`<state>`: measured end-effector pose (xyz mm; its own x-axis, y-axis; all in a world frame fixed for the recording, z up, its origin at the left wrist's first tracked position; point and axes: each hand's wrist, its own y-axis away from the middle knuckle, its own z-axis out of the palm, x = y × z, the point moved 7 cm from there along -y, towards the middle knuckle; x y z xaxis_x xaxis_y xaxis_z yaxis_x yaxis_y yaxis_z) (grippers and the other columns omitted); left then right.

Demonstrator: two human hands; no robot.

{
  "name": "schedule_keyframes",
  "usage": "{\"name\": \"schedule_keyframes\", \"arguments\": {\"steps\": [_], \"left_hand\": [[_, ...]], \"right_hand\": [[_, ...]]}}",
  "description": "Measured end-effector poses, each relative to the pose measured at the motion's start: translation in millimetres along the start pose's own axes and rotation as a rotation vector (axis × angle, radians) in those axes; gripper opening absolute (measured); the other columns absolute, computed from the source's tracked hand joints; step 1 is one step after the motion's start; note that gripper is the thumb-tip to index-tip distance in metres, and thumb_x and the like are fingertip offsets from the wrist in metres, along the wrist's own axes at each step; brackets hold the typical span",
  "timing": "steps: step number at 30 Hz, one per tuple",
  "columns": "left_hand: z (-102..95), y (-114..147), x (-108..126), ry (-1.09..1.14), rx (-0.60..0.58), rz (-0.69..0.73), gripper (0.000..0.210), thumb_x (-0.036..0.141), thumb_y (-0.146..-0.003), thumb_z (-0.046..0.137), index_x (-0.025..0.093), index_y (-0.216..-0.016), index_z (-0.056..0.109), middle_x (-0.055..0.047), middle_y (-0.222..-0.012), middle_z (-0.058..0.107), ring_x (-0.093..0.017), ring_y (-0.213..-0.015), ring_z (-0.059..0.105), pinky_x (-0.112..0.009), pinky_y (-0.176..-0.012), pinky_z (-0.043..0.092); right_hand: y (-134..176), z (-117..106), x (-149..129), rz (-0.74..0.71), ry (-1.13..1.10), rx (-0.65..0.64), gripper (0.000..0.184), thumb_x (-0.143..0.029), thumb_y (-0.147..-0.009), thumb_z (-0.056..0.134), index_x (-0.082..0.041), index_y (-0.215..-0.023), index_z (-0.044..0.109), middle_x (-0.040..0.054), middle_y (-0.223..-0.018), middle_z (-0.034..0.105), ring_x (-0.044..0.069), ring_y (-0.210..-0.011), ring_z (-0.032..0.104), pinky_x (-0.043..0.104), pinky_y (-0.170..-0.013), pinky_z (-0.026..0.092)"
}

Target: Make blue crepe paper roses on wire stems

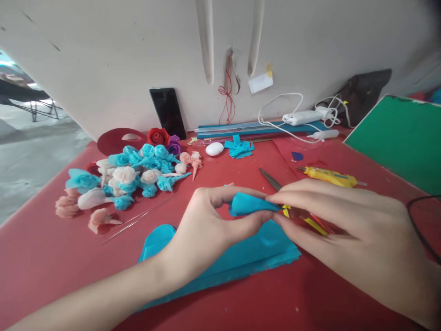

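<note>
Between my two hands is a small rolled cone of blue crepe paper (246,205), its wide end to the left and its narrow end to the right. My left hand (210,220) pinches the cone between thumb and forefinger. The fingertips of my right hand (347,220) are closed on its pointed end. Below lies a stack of blue paper sheets (255,253), with rounded blue pieces (158,239) at its left. Scissors with yellow-and-red handles (315,225) lie partly hidden behind my right hand, blades pointing away.
Finished paper flowers (124,177) in blue, white and pink are heaped at left, near thin wires (132,223). A yellow glue gun (330,176) lies at right. Behind are a phone (167,112), a white egg-shaped object (214,149), blue scraps (239,147), a power strip (301,117) and a green board (399,142).
</note>
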<state>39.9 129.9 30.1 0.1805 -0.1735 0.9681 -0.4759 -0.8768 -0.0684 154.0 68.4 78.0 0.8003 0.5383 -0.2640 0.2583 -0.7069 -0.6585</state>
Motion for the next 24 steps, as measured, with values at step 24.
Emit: {"name": "schedule_keyframes", "arguments": {"steps": [24], "left_hand": [[-2.6,-5,0,-0.054,0.016,-0.013,0.008,0.026,-0.068,0.071,0.025,-0.076,0.07,0.008,-0.077,0.072,-0.009,-0.075,0.066,-0.011,-0.064,0.049]], "right_hand": [[1,2,11,0.093,-0.112,0.032,0.009,-0.01,-0.076,0.06,-0.016,-0.082,0.06,-0.003,-0.075,0.063,0.007,-0.065,0.057,0.017,-0.061,0.045]]}}
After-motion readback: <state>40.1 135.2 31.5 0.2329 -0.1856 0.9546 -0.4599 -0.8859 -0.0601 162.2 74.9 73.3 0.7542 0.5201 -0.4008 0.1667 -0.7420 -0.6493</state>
